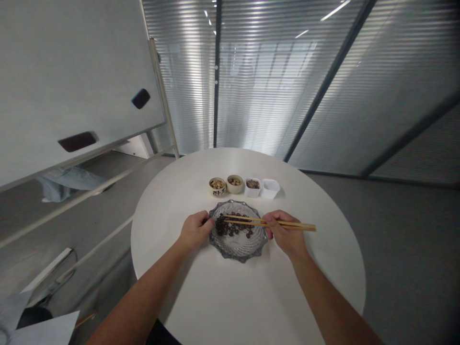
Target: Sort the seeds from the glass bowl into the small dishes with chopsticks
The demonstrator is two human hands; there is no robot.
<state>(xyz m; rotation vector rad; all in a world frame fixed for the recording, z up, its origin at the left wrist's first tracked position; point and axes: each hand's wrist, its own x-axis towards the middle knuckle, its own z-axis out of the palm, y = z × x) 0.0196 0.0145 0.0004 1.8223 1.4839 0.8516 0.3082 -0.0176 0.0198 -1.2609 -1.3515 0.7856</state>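
A scalloped glass bowl (pixel 240 249) stands on the round white table, with many small dark brown pieces heaped mostly in its left and upper part. My left hand (pixel 196 230) is closed on the bowl's left rim. In my right hand (pixel 285 235), at the bowl's right edge, is a pair of wooden chopsticks (pixel 294 225). Their tips are slightly apart, over the dark pieces; whether they touch any is too small to tell.
Behind the bowl stand two round cups (pixel 217 192) (pixel 235 189) with light pieces, a white cup (pixel 252 192) with brownish bits and a white cup (pixel 269 192) showing no contents. A whiteboard (pixel 89 72) stands at left.
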